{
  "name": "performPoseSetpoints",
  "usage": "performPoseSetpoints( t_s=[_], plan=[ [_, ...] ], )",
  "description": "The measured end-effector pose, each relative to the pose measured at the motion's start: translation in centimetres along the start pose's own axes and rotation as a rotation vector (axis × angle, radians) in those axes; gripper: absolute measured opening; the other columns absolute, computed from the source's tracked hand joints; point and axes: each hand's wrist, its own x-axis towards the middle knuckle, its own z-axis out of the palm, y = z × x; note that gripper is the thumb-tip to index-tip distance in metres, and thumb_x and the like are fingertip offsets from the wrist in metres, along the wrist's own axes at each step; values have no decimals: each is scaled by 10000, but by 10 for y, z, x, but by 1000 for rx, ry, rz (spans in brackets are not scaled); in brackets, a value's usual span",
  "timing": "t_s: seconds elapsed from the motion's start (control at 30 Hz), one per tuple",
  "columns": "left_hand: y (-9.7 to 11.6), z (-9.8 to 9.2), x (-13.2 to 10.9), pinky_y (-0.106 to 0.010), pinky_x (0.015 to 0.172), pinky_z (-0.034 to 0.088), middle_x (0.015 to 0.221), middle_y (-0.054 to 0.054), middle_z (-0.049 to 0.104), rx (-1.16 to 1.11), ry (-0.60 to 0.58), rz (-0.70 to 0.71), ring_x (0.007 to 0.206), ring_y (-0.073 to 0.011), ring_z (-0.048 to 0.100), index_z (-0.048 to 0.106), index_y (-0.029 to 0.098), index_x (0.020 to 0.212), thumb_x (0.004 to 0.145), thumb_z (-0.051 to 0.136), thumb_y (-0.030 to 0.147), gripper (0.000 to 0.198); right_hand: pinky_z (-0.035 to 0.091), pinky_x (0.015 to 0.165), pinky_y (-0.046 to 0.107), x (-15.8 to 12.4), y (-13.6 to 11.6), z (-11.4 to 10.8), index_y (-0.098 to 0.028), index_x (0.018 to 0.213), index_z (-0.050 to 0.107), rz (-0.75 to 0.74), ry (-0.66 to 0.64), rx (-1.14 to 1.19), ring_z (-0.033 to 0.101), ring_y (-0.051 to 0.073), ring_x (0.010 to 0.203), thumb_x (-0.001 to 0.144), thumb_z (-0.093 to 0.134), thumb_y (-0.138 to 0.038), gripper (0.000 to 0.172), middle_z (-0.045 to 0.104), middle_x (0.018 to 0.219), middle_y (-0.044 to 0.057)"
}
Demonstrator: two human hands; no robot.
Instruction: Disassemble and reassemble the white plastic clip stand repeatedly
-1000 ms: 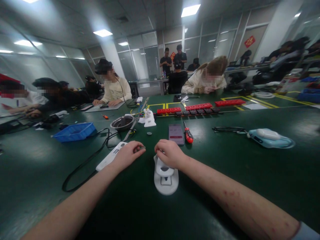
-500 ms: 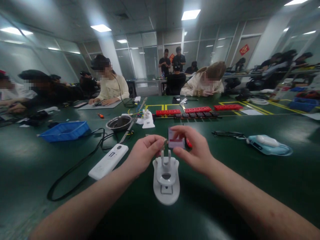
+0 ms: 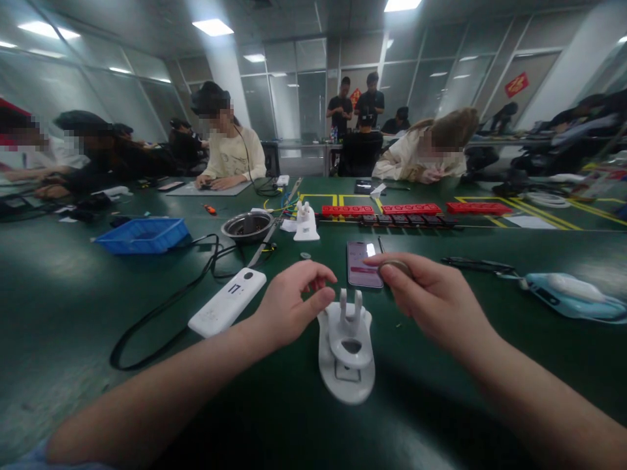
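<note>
On the green table before me stands a white plastic stand [image 3: 349, 372] with two upright prongs. My left hand [image 3: 294, 297] hovers at its upper left, thumb and fingers curved and apart, with nothing visible between them. Right of the prongs, my right hand [image 3: 426, 290] is closed, thumb against the fingers. A brownish rounded edge shows at its grip, but I cannot make out what it is. A thin dark rod [image 3: 381, 245] sticks out just beyond the fingers. The index fingertip overlaps a lit phone [image 3: 360, 277] lying flat.
Left are a white power bank [image 3: 228, 303] with a black cable, a blue tray [image 3: 142, 236] and a metal bowl [image 3: 247, 226]. A second white stand [image 3: 306, 225] and red strips [image 3: 411, 209] lie farther back. A pale-blue object [image 3: 563, 290] sits right. People work across the table.
My left fingers have parted from their pinch. My right hand has turned and closed, moving right of the phone, where a red object showed before. The view has shifted slightly left.
</note>
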Motion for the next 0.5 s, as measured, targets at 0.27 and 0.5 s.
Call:
performPoseSetpoints(
  t_s=[0.27, 0.5],
  plan=[
    [-49, 38, 0, -450, 1010, 177, 1269, -129, 420, 270, -465, 283, 1155, -282, 374, 359, 154, 1240, 599, 625, 523, 786, 294, 335, 129, 11, 17, -14, -175, 837, 584, 460, -9, 669, 326, 53, 477, 778, 525, -367, 209, 358, 618, -27],
    [-40, 41, 13, -309, 775, 407, 960, -63, 611, 43, -486, 40, 859, -210, 563, 567, 173, 995, 727, 511, 497, 424, 321, 310, 138, 5, 11, -21, -184, 937, 616, 433, -14, 582, 345, 49, 437, 684, 628, -364, 311, 410, 582, -25]
  ],
)
